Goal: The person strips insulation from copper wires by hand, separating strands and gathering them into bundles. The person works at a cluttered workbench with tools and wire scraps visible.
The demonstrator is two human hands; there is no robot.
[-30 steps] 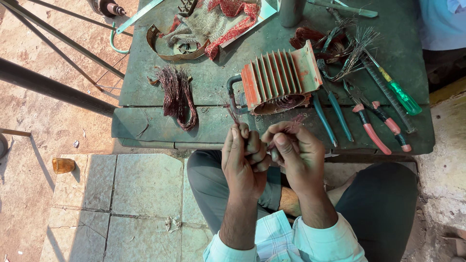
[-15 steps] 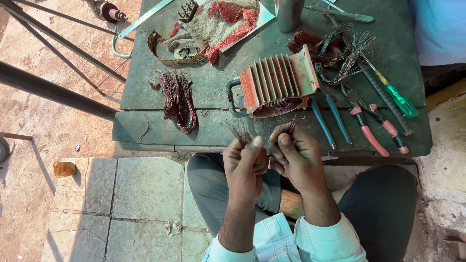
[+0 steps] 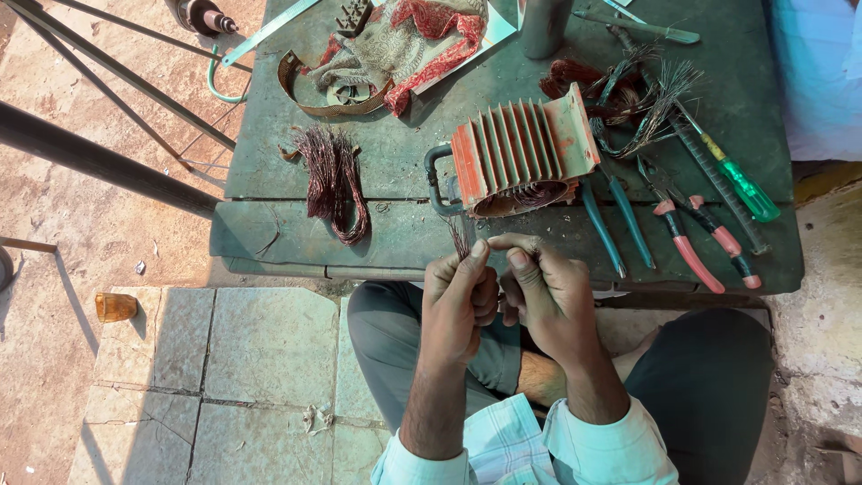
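- We see the left hand raised just in front of the near edge of the worn green metal table, its fingers curled tightly, with a thin tuft of reddish-brown copper wire strands standing up from between thumb and forefinger.
- The right hand sits just beside the left, the two touching at the thumbs; its fingers are also folded in narrowly, pinching at the same spot. We cannot tell how much of the wire lies inside this grip.
- Directly beyond the hands, on the table, we find the orange-red finned metal motor housing with a dark handle at its left end and copper winding visible in its open underside.
- To the left of the housing lies a dark brown looped bundle of stripped wire, well apart from the hands.
- To the right we note teal-handled pliers, red-handled pliers and a green-handled screwdriver, laid side by side near a tangle of loose wire.
- At the far side rests a red and grey patterned cloth.
- Below the table we see grey stone paving slabs and the person's dark trousers.
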